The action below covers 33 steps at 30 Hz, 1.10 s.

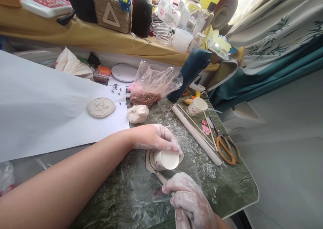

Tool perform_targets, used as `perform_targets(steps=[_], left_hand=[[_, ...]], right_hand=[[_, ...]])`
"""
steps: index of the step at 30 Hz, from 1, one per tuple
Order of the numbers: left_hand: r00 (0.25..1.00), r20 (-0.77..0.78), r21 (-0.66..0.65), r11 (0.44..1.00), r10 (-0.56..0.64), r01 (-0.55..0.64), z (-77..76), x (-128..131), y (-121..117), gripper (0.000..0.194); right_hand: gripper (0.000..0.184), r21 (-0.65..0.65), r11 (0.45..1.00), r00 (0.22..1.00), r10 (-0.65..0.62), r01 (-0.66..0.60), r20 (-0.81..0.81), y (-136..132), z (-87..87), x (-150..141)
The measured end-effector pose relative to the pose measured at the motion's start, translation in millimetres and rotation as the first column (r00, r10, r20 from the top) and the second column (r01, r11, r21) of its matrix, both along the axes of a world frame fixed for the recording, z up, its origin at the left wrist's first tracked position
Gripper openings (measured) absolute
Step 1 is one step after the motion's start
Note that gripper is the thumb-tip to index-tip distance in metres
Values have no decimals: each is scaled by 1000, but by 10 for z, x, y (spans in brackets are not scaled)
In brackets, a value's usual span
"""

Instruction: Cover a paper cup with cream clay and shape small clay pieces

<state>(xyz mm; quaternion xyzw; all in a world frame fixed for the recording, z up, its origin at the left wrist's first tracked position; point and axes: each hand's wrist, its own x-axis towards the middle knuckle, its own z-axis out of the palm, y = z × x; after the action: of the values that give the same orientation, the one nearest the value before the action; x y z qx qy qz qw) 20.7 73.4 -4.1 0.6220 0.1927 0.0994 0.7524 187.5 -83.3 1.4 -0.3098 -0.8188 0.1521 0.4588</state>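
Observation:
My left hand (164, 139), coated in white powder, curls round a small white paper cup (161, 160) and keeps it on a flat piece of pale clay (148, 165). A round white end of the cup faces up towards me; whether it is the mouth or the base I cannot tell. Below it, my right hand (189, 195), also whitened, is closed on a slim pale stick-like tool (161, 177). The tool's far end reaches the clay at the cup's lower edge. Under the clay lies a clear plastic sheet (136, 188).
A rolling pin (196, 134), thin sticks, scissors (227, 151) and a second paper cup (197, 106) lie on the right. Behind my left hand sit a clay lump (137, 113) and bagged brown clay (145, 96). A star-marked clay disc (101, 107) rests on white paper (50, 121).

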Motion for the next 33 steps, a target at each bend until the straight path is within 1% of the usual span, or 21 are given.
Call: perform_targets(steps=[3, 7, 12, 17, 22, 24, 27, 29, 31, 33], left_hand=[[1000, -4, 11, 1000, 6, -6, 6, -2, -4, 24], [1000, -7, -6, 1000, 15, -15, -4, 0, -8, 23], [1000, 8, -39, 999, 10, -9, -11, 0, -9, 23], [1000, -6, -26, 1000, 18, -19, -10, 1, -14, 24], [1000, 15, -39, 999, 18, -17, -16, 8, -18, 23], [1000, 18, -45, 999, 16, -15, -20, 9, -16, 23], [1000, 13, -39, 999, 16, -16, -28, 9, -12, 23], [1000, 11, -32, 999, 15, -15, -34, 9, -11, 24], [1000, 4, -31, 999, 17, -16, -35, 9, -11, 25], [1000, 0, -43, 999, 17, -17, -32, 9, -13, 26]], right_hand=[[18, 31, 998, 999, -45, 46, -21, 8, -10, -33], [21, 86, 996, 999, 11, -15, 47, 21, -23, -64], [21, 110, 994, 999, -25, 22, 29, 24, -64, -102], [17, 199, 979, 994, -54, 35, 90, 16, -106, -150], [16, 179, 983, 993, -60, 41, 99, -1, -147, -179], [17, 191, 981, 991, -63, 39, 117, 8, -155, -181], [23, 252, 968, 983, -45, 0, 175, 30, -176, -174], [27, 284, 957, 974, -3, -64, 227, 30, -189, -159], [26, 283, 952, 963, 38, -116, 268, 8, -178, -133], [19, 250, 959, 954, 55, -133, 294, -30, -125, -98]])
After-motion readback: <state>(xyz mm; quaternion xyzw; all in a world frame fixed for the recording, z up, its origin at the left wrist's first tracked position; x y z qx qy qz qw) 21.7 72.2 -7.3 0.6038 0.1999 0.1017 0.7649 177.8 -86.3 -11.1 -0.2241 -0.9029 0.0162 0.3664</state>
